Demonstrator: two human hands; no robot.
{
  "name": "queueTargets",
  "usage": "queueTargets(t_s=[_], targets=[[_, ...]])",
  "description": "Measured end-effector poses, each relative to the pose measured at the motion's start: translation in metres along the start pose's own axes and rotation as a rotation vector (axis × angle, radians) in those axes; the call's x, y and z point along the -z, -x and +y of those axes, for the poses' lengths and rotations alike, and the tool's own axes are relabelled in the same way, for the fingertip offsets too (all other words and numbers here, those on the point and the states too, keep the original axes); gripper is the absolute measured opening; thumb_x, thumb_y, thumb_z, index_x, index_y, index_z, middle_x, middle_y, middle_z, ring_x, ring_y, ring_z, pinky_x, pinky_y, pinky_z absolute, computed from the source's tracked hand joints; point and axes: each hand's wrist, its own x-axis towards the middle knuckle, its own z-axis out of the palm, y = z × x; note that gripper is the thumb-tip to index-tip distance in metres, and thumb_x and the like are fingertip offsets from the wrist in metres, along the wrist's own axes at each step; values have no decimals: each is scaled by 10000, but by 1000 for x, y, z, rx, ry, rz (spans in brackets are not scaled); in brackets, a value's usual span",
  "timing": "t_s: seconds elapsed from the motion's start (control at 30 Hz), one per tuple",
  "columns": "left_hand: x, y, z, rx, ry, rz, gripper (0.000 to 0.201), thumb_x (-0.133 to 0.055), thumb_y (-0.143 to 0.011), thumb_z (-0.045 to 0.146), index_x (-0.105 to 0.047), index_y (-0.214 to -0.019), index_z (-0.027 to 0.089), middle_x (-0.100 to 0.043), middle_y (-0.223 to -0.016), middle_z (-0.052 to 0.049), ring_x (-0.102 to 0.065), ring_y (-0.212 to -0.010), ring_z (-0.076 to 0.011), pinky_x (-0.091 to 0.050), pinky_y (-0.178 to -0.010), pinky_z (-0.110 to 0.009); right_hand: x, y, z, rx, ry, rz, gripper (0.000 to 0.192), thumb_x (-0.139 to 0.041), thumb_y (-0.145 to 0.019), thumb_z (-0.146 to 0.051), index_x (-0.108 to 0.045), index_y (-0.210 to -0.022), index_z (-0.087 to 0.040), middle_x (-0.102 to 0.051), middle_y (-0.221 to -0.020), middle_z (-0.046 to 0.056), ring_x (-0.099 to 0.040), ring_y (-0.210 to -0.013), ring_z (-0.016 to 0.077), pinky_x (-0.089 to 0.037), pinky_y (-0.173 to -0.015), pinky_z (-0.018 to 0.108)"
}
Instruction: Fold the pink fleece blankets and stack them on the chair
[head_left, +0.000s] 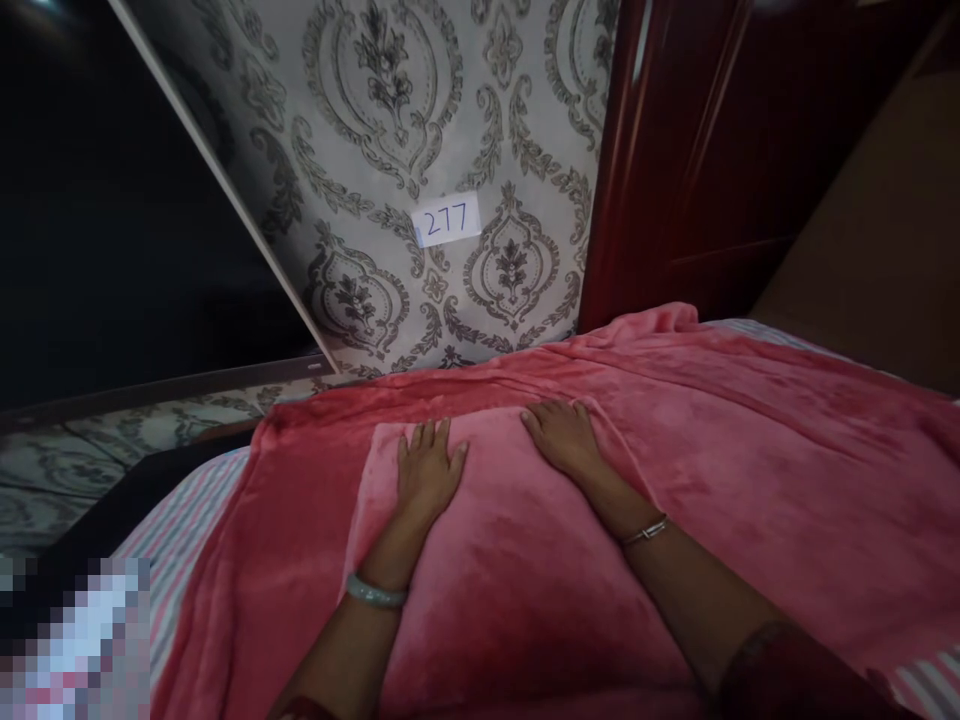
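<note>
Blanket (750, 480), pink fleece, lies spread across the bed (187, 530). A folded panel of it sits near the head edge of the bed, below the patterned wall (420, 120). Left hand (427, 475) rests flat on the panel's left part, fingers extended and close together, gripping nothing. Right hand (562, 440) lies palm-down at the panel's top right corner, fingers spread, likewise holding nothing. A bracelet sits on each wrist. Judgement: pressing works best with both palms kept flat and pushed outward from the centre toward the panel's edges, so trapped folds flatten. Fleece is soft; uneven pressure could drag the layer askew. Paper label "277" (447, 219) on wall. Red wooden panel (675, 150) at the right.
</note>
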Motion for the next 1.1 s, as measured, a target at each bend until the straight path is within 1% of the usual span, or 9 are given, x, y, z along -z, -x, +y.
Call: queueTargets(t_s=[0.23, 0.37, 0.47, 0.53, 0.6, 0.67, 0.73, 0.9, 1.1], targets=[[4, -1, 2, 21, 67, -16, 583, -340, -1012, 472, -427, -1500, 166, -444, -1541, -160, -361, -1454, -317, -214, -1206, -560, 2, 4, -5, -3, 21, 37, 464, -287, -1031, -388, -663, -1203, -177, -663, -1273, 149, -557, -1202, 310, -301, -1058, 543], [34, -3, -3, 63, 206, -146, 573, -389, -1014, 419, -378, -1521, 152, -342, -1592, -179, -307, -1486, -297, -264, -1197, -532, 11, 2, -2, -6, -22, -22, 489, -299, -1029, -364, -533, -1416, -178, -553, -1441, 144, -479, -1329, 309, -315, -1095, 542], [62, 27, -10, -36, 247, -47, 548, -453, -997, 387, -450, -1471, 113, -365, -1573, -212, -335, -1468, -332, -319, -1175, -523, 23, 3, -7, 82, -30, -19, 529, -294, -1026, -348, -416, -1522, -207, -424, -1556, 112, -370, -1430, 313, -291, -1133, 551], [71, 67, -11, -196, 241, 29, 498, -491, -980, 384, -537, -1404, 126, -464, -1514, -197, -405, -1425, -340, -333, -1172, -529, 27, 11, -20, 279, -41, -18, 539, -304, -1020, -338, -384, -1545, -243, -350, -1601, 85, -277, -1481, 315, -240, -1163, 566], [67, 113, -7, -356, 265, 21, 460, -466, -991, 365, -536, -1411, 190, -533, -1469, -145, -473, -1379, -291, -369, -1162, -502, 26, 23, -36, 540, -69, -80, 533, -324, -1020, -351, -383, -1546, -287, -311, -1619, 67, -217, -1505, 307, -199, -1179, 579], [54, 154, 1, -478, 232, -24, 598, -564, -942, 374, -413, -1507, 249, -423, -1560, -127, -382, -1443, -321, -342, -1165, -568, 19, 33, -50, 754, -94, -195, 524, -335, -1029, -416, -376, -1543, -325, -287, -1629, 56, -188, -1515, 295, -171, -1184, 588], [36, 181, 9, -496, 175, -20, 754, -658, -879, 361, -319, -1550, 307, -295, -1629, -103, -254, -1497, -368, -288, -1161, -648, 10, 35, -57, 860, -90, -278, 550, -346, -1028, -502, -358, -1549, -328, -260, -1638, 57, -161, -1522, 292, -135, -1188, 597], [8, 194, 19, -458, 91, 64, 855, -695, -824, 286, -271, -1566, 330, -230, -1654, -83, -202, -1512, -375, -238, -1170, -662, -7, -1, -40, 698, -11, -254, 581, -359, -1022, -541, -334, -1557, -317, -243, -1642, 70, -183, -1516, 307, -117, -1187, 606], [5, 195, 18, -471, 92, 111, 901, -687, -803, 268, -236, -1581, 312, -192, -1661, -79, -193, -1516, -370, -280, -1159, -645, -23, -30, -23, 540, -69, -217, 566, -303, -1042, -484, -349, -1557, -252, -395, -1578, 82, -347, -1450, 248, -255, -1177, 492]])
